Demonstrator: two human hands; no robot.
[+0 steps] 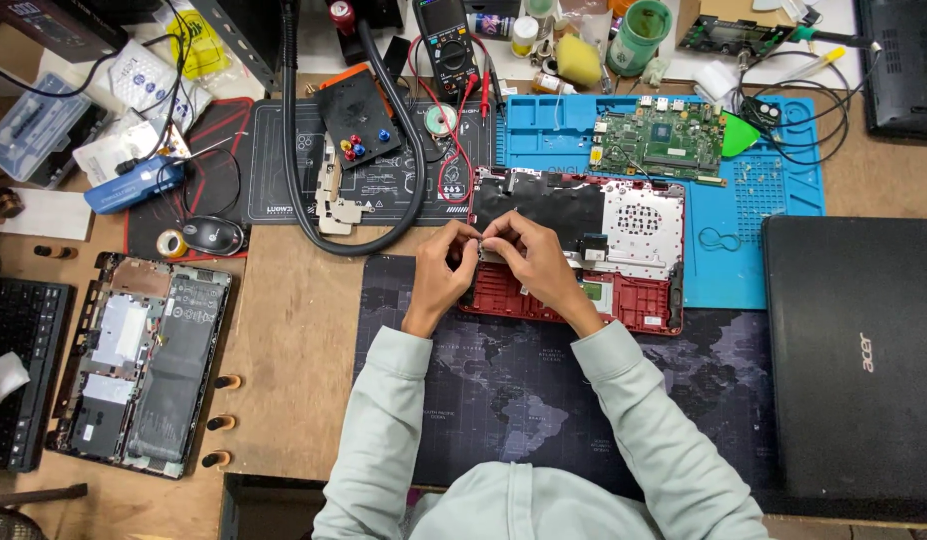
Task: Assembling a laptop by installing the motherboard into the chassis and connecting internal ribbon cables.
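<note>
Hands first: left hand [445, 268] and right hand [528, 255] are pinched together fingertip to fingertip over the left edge of an opened red laptop shell [583, 290], gripping something too tiny to make out. The shell sits half on a dark world-map desk mat [483, 390], half on a blue repair mat [773, 200]. A green circuit board [658, 138] lies on the blue mat just above it. Further out there's a multimeter [445, 45] up top, a mouse [213, 236] and another gutted laptop [143, 365] on the left, and a closed black laptop [853, 350] on the right.
</note>
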